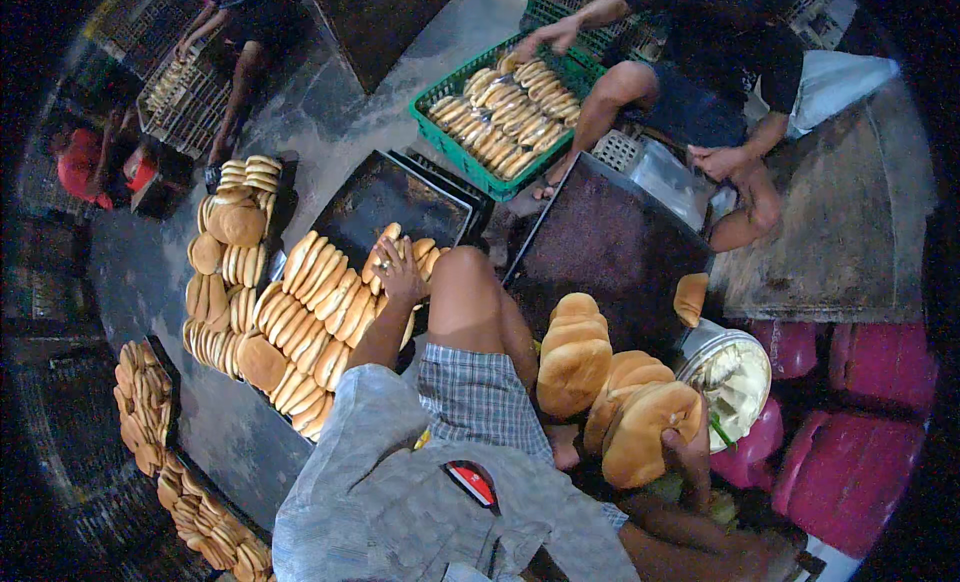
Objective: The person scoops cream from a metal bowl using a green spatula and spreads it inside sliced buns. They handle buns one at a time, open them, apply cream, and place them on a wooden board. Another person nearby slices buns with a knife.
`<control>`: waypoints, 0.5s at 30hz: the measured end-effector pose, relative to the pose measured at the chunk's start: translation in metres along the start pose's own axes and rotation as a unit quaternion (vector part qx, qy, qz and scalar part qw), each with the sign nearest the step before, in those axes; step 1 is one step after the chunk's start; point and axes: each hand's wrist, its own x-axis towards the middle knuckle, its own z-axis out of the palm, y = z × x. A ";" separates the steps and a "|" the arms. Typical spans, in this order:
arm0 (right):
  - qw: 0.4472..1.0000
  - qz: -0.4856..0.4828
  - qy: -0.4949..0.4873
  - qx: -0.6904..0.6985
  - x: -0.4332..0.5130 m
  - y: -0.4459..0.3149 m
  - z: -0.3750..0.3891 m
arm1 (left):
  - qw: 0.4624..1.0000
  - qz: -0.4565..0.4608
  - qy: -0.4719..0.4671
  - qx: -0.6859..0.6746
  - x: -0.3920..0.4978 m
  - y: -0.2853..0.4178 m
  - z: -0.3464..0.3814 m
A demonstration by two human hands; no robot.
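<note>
My left hand point(399, 273) lies spread on the upper edge of a large set of flat bread buns point(319, 304) standing on edge in rows. My right hand point(684, 439) grips the near end of a stack of large joined bread loaves point(645, 432), fingers under and thumb at the side. Beside it, a second stack of loaves point(574, 357) leans on the dark tray. Just right of my right hand stands a round tub of pale cream point(731, 390) with a green handle point(721, 432) sticking out. A single bread piece point(690, 298) rests above the tub.
A dark metal tray point(607, 237) lies ahead, another black tray point(397, 199) to its left. A person point(720, 71) sits beyond, reaching into a green crate of packed buns point(502, 124). More buns point(232, 229) are piled at left; pink containers point(847, 447) stand at right.
</note>
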 end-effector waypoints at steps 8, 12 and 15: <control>0.999 0.041 0.004 0.023 -0.006 -0.008 0.003 | 0.977 -0.198 -0.034 -0.076 0.043 -0.037 -0.025; 0.998 0.058 0.012 0.020 -0.009 -0.013 0.005 | 0.962 -0.191 0.025 -0.194 0.049 -0.048 -0.036; 0.998 0.044 0.017 -0.028 -0.008 -0.015 0.004 | 0.934 -0.100 0.176 -0.295 0.042 -0.042 -0.080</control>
